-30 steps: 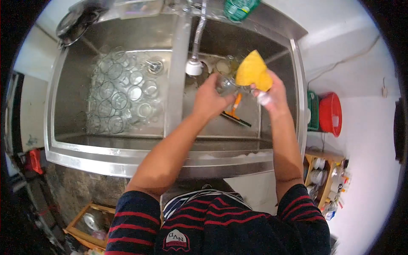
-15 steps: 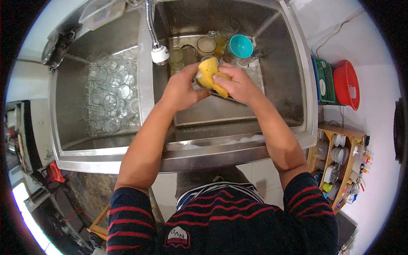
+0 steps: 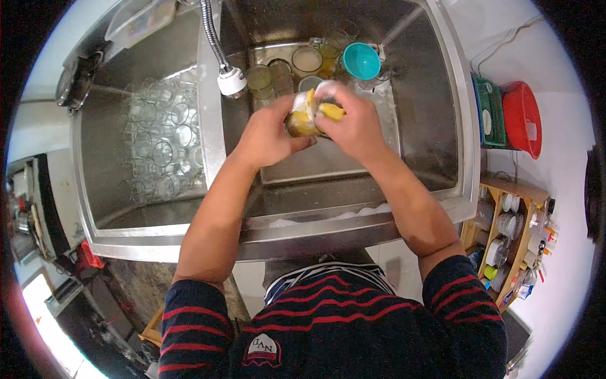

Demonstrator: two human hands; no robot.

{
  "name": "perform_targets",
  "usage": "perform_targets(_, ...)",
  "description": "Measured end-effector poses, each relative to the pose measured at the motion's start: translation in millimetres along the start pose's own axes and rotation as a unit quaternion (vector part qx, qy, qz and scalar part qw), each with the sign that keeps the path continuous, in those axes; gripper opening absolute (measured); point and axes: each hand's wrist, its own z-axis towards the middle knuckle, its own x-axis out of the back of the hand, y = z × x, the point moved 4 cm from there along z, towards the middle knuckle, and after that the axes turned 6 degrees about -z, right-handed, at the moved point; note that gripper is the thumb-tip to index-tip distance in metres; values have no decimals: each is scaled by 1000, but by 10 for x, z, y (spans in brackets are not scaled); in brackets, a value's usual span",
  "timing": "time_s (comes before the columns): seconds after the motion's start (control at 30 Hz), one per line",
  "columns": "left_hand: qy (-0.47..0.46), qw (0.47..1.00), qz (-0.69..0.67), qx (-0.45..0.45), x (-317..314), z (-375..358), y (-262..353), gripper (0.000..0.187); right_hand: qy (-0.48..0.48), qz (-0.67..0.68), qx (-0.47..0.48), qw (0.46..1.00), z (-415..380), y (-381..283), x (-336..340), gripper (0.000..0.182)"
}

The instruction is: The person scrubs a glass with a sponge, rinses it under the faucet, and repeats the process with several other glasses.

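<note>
Over the right basin of the sink, my left hand (image 3: pixel 266 134) is closed around a drinking glass (image 3: pixel 301 125), tilted and partly covered by my fingers. White suds cling to its rim. My right hand (image 3: pixel 355 121) grips a soft yellow sponge (image 3: pixel 332 112) at the mouth of the glass, and part of the yellow shows inside the glass. Motion blurs the fingertips. Just beyond my hands stand several used glasses, among them a cloudy glass (image 3: pixel 307 61), along with a turquoise cup (image 3: pixel 362 61).
Many clear glasses (image 3: pixel 163 151) crowd the left basin. A flexible faucet with a white head (image 3: pixel 231 82) hangs near the divider. Suds lie on the front ledge (image 3: pixel 297 222). To the right are a red basin (image 3: pixel 522 120), a green basket (image 3: pixel 489 112) and a wooden dish rack (image 3: pixel 505 240).
The yellow sponge has gone from lying bunched over the glass to being partly inside it. My right hand has turned, and more suds show. The view has shifted slightly.
</note>
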Motion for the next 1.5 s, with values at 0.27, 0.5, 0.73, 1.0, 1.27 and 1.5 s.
perform_targets(0.27,-58,998,3,26,37,-15,-6,62,-249,46,119,960,-31,15,-9,33)
perform_targets(0.5,-134,990,25,33,-8,-24,36,60,-306,116,41,944,-180,157,-357,25)
perform_targets(0.73,-73,994,35,77,55,12,-66,69,-248,366,-259,859,-156,395,-390,29)
perform_targets(1.0,199,856,-396,266,98,85,-52,47,-97,291,-94,947,-69,222,-108,32)
perform_targets(1.27,236,857,-302,343,145,75,-9,32,-184,-37,98,977,-130,-118,-35,44)
perform_targets(1.5,206,850,-297,384,150,30,-226,30,-190,30,81,978,-139,-56,-166,47)
